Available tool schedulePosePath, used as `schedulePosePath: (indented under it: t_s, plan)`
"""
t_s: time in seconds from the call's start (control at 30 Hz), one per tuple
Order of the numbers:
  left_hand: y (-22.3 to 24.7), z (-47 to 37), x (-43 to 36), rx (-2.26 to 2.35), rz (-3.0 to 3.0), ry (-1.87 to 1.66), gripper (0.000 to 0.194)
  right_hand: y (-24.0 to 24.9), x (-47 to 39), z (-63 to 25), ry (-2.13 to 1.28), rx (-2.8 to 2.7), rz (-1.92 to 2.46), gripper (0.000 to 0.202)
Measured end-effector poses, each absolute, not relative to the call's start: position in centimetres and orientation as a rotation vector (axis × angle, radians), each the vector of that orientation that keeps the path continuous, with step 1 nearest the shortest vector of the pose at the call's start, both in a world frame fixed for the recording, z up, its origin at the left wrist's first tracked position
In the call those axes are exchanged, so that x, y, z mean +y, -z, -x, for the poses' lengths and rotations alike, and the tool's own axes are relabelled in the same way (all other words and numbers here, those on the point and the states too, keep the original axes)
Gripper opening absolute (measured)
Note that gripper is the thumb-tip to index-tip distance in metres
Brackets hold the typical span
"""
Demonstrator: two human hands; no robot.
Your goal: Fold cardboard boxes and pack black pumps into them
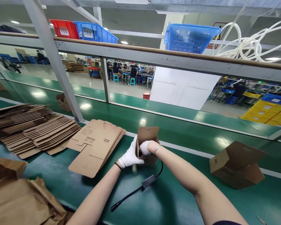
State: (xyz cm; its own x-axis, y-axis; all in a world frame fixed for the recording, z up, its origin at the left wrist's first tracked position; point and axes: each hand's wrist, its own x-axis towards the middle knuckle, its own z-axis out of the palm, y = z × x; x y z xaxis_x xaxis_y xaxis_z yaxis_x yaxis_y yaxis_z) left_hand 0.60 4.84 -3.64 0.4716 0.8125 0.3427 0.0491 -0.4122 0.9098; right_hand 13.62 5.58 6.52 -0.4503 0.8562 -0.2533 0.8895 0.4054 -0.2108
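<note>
A small open cardboard box (148, 133) stands on the green surface in front of me, its back flap raised. My left hand (130, 155), in a white glove, grips the box's left side, thumb across the lower front. Also gloved in white, my right hand (146, 147) reaches into the opening; the box hides its fingers, and I cannot see what they hold. A black cable with a ribbed inline block (149, 182) lies in front of the box. One end has a connector; the other runs up to the box's right side, where it passes from sight.
Flat printed cartons (96, 140) lie left of the box, beside stacks of folded cardboard (35, 129). Brown paper (25, 200) fills the lower left. Another open box (236, 165) stands right. A slanted post (53, 59) and rail rise ahead, with a blue basket (189, 37) above.
</note>
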Motion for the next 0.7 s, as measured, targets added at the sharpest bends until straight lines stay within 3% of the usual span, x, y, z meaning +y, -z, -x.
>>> schedulePosePath:
  t_s: [0.1,0.2,0.27,0.33,0.4,0.47,0.57,0.63,0.7]
  plan:
    - [1.5,0.1,3.6,0.884,-1.96,-1.095,0.112,-8.0,2.7,-16.3,0.373,2.578,-1.754,0.021]
    - [-0.3,0.9,0.8,1.063,-2.046,-1.128,0.073,-8.1,-1.3,-20.7,0.225,2.577,-2.125,0.035]
    - [-0.4,0.7,-1.5,1.074,-1.991,-0.939,0.041,-6.0,-4.0,-23.3,0.472,2.42,-2.218,0.04]
    - [0.5,-0.3,-3.4,0.984,-1.826,-0.691,0.026,-2.6,-6.3,-24.6,0.927,2.26,-2.166,0.035]
    - [2.0,-1.7,-4.8,0.905,-1.668,-0.535,0.021,1.1,-8.0,-24.4,1.382,2.155,-2.114,0.031]
    - [3.3,-3.0,-5.6,0.845,-1.597,-0.453,0.019,3.8,-9.1,-23.3,1.745,2.108,-2.134,0.04]
    - [3.7,-4.0,-6.0,0.784,-1.597,-0.4,0.027,4.5,-9.8,-22.0,2.063,2.134,-2.18,0.051]
    - [2.5,-3.9,-5.7,0.803,-1.661,-0.422,0.026,2.9,-10.0,-22.2,2.033,2.25,-2.161,0.045]
    - [0.5,-3.4,-4.6,0.874,-1.879,-0.562,0.031,0.5,-10.1,-23.1,1.642,2.395,-2.206,0.033]
